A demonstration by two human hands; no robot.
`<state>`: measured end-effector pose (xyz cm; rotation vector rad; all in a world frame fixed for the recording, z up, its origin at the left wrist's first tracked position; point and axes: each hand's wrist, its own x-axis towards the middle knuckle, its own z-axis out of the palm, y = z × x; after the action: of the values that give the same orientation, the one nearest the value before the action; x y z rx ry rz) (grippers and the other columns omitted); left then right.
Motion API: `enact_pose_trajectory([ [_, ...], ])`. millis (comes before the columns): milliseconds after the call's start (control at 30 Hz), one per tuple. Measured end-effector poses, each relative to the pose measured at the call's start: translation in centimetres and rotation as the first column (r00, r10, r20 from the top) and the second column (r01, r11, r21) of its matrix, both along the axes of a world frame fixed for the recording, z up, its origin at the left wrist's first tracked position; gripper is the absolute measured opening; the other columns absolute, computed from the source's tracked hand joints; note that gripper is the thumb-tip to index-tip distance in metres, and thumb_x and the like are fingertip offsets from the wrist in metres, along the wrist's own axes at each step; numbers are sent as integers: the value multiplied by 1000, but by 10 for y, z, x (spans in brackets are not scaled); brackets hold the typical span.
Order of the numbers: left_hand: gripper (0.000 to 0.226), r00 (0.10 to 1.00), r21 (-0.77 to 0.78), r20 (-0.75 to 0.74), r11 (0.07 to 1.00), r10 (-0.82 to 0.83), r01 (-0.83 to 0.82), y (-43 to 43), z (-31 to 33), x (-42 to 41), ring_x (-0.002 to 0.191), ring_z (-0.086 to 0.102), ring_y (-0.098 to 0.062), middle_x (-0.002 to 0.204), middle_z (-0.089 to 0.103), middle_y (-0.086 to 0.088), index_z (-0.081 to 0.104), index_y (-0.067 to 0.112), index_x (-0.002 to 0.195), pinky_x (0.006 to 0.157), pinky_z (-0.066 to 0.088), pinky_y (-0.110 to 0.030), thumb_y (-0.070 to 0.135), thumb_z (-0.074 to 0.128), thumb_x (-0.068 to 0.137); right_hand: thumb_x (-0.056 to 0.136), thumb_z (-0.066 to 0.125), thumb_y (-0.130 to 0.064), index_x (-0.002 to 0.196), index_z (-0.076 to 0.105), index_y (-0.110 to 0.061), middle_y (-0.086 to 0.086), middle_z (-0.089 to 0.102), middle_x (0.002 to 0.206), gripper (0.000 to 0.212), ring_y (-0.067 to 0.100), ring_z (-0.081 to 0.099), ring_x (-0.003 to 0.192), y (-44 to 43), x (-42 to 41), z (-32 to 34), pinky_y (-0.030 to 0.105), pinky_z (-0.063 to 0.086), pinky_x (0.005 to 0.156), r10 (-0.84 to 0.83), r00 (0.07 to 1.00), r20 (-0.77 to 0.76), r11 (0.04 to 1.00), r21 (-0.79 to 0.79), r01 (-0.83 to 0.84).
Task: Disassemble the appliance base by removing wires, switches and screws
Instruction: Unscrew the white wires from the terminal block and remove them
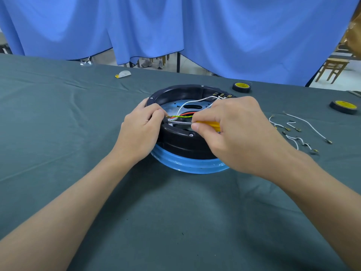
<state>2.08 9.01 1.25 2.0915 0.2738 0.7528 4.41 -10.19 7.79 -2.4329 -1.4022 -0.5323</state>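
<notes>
The appliance base (pixel 181 141) sits upside down near the middle of the desk (pixel 175 212), a little toward the far edge. Its black shell faces up and its blue rim lies on the cloth, so the inside wiring is open to reach.

The left hand (pixel 140 132) comes in from the near left corner and its fingers curl over the base's left rim, gripping it. This probably braces the base against the push of the tool and steadies the spot being worked. Whether the fingertips also pinch a wire end cannot be told.

The right hand (pixel 234 132) reaches across the base from the right, wrist raised, fingers closed round the yellow handle of a screwdriver (pixel 211 125). Its shaft lies nearly level and points left, tip at the inner left wall beside the left fingers, likely at a screw or terminal.

A green-yellow wire (pixel 179 115) and a red wire (pixel 188 114) run just above the shaft, and a white wire (pixel 187 103) loops toward the far wall.

Loose removed wires (pixel 297 132) lie toward the right edge, well apart from the base and out of the way.
</notes>
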Motion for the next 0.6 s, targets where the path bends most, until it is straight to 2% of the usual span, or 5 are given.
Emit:
enact_pose_trajectory([
  [100,32,1000,-1,1,1000,7,-7,-1,0,0,91,54,-16,91,58,8,63,15,74,90,42,-42,32,37,84,93,55,-21,68,62,-6,4,41,53,30,26,40,58,0,-2,1,34,24,59,-10,1000,-12,1000,0,10],
  [267,32,999,-4,3,999,44,-44,-5,0,-1,90,54,-20,89,57,5,61,13,74,90,42,-46,31,37,84,94,51,-23,65,56,-8,4,39,52,33,27,41,59,2,-4,0,36,29,61,-35,999,-12,999,-23,35],
  [467,33,999,2,1,999,53,-53,-8,2,-2,92,54,-20,90,58,6,62,15,74,92,42,-48,31,35,83,95,46,-26,61,40,-16,-2,29,51,35,15,30,51,6,-13,0,35,28,56,-84,996,-7,995,-48,83],
  [600,33,999,-5,-8,999,54,-54,-9,2,-3,94,54,-20,92,58,9,63,19,74,94,42,-47,32,34,83,97,41,-29,61,27,-19,0,29,55,40,16,25,52,10,-23,-2,35,24,54,-145,988,-51,989,-47,143],
])
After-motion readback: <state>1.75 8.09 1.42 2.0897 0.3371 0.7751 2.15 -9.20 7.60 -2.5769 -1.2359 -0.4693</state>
